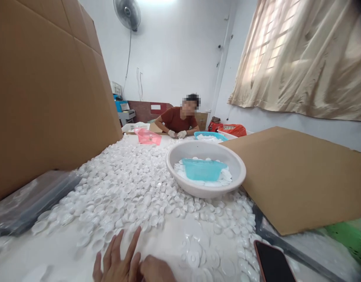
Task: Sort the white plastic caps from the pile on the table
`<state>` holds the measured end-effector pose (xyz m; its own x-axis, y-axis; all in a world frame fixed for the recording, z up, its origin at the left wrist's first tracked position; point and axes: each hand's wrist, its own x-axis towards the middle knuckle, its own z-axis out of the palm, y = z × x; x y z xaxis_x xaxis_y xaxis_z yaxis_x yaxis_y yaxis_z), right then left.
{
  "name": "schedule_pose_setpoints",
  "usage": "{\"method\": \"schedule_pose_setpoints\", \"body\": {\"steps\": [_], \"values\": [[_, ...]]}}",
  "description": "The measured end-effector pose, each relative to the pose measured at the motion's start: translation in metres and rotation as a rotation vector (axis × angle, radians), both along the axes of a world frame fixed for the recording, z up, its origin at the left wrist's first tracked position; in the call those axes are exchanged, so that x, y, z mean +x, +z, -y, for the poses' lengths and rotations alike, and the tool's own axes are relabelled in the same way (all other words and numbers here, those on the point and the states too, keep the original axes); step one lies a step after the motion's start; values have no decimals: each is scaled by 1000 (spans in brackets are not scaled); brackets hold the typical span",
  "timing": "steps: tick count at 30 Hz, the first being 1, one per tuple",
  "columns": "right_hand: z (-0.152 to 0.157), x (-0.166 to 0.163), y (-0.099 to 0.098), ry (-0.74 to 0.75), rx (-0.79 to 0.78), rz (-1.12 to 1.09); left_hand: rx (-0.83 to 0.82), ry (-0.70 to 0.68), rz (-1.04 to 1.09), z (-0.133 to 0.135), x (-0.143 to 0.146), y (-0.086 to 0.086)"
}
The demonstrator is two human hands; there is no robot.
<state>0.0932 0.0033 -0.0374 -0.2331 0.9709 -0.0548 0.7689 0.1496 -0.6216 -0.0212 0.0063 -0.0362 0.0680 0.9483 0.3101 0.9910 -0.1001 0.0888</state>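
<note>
My left hand (116, 260) lies at the bottom edge with its fingers stretched out and apart, resting on the white table surface just short of a large heap of small white plastic caps (124, 188). My right hand (157, 271) shows only as a rounded part right beside it, touching it, with the fingers hidden. A few flat white discs (195, 256) lie just right of my hands. Beyond them stands a white basin (180, 156) holding caps and a turquoise scoop (202, 169).
A tall cardboard sheet (45, 90) stands on the left, another (300, 176) leans at the right. A dark phone (273, 264) lies at the bottom right. At the far end a person in a red shirt (177, 119) works with gloved hands near a pink scoop (148, 137) and a blue basin (211, 135).
</note>
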Motion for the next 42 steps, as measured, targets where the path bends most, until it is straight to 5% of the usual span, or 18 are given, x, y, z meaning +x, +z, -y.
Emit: {"method": "schedule_pose_setpoints", "body": {"steps": [5,16,22,32,37,42], "values": [[26,17,25,96,78,-227,-31,12,10,10,-18,14],[34,-6,11,162,17,-206,-106,-44,334,16,-18,15],[33,-9,9,186,25,-118,-85,-99,231,18,-25,19],[33,1,6,161,-68,-287,-277,-72,433,45,-88,47],[25,10,18,96,-120,-370,-344,-293,235,74,-92,45],[15,65,37,-148,7,-403,-174,-212,-11,69,-119,35]]}}
